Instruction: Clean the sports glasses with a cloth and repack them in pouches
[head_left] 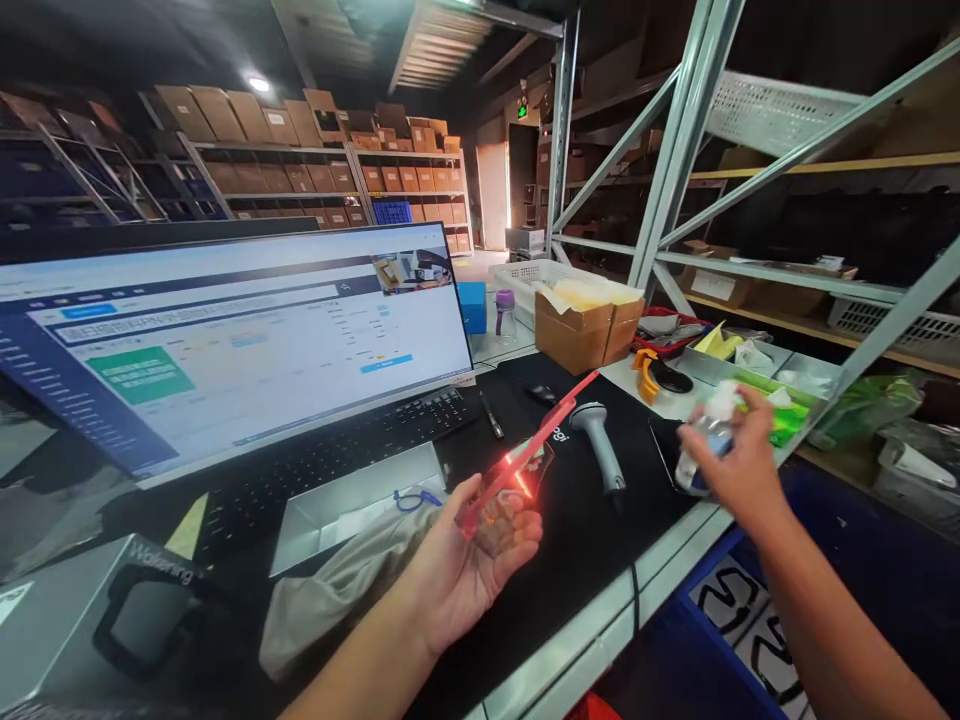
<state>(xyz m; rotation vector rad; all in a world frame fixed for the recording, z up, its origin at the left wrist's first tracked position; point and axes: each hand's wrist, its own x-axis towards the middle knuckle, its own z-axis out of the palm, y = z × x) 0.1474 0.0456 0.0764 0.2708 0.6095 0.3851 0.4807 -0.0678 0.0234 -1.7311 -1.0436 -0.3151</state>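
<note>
In my left hand (480, 560) is a clear, thin object with a long red strip (551, 420) that glows bright red near its middle; its exact kind is unclear. My thumb and curled fingers hold its lower end, above the black desk mat. My right hand (739, 460), off to the right near the desk's edge, grips a small clear bottle (709, 440) with a white top and a blue label, tilted slightly. Between the hands, a grey-white handheld scanner (598, 445) lies on the mat.
A monitor (300, 360) and black keyboard (330, 450) stand at the left. Nearer are a grey box (97, 620), an open silvery box (352, 505) and a grey cloth pouch (330, 600). A cardboard box (574, 335) and tape dispenser (660, 375) sit behind; metal shelving (679, 150) rises right.
</note>
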